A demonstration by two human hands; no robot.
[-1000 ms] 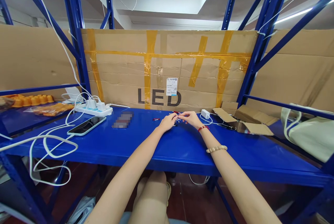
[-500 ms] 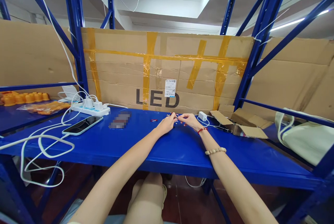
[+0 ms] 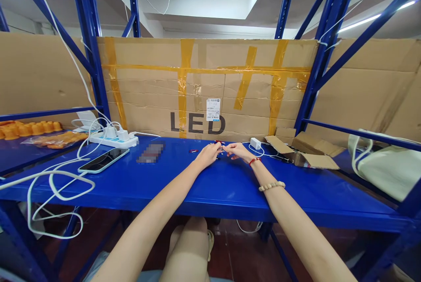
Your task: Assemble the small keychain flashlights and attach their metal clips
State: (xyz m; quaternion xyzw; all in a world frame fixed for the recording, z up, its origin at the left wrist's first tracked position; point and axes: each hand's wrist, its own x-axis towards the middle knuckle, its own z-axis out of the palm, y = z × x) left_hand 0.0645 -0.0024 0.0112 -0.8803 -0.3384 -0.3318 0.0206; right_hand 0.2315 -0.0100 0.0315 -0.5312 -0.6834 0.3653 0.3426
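My left hand (image 3: 208, 155) and my right hand (image 3: 239, 152) meet over the far middle of the blue table (image 3: 158, 185). The fingertips of both are closed in a pinch, almost touching each other. Whatever they pinch is too small to make out. Small red and dark pieces (image 3: 219, 142) lie around the fingertips, partly hidden by the hands. To the left of my left hand, a small slim red piece (image 3: 193, 151) rests apart on the tabletop. A red bracelet (image 3: 254, 160) and a beaded one (image 3: 271, 186) circle my right wrist and forearm.
A phone (image 3: 104, 160), a white power strip (image 3: 113, 140) and looping cables lie at left, near a blurred-out item (image 3: 151, 152). Right of my hands are a white charger (image 3: 255, 143) and an opened cardboard box (image 3: 307, 152). A large cardboard sheet (image 3: 148, 93) stands behind.
My hands stay together at nearly the same spot, with a small shift of the fingers. The view has tilted and moved slightly.
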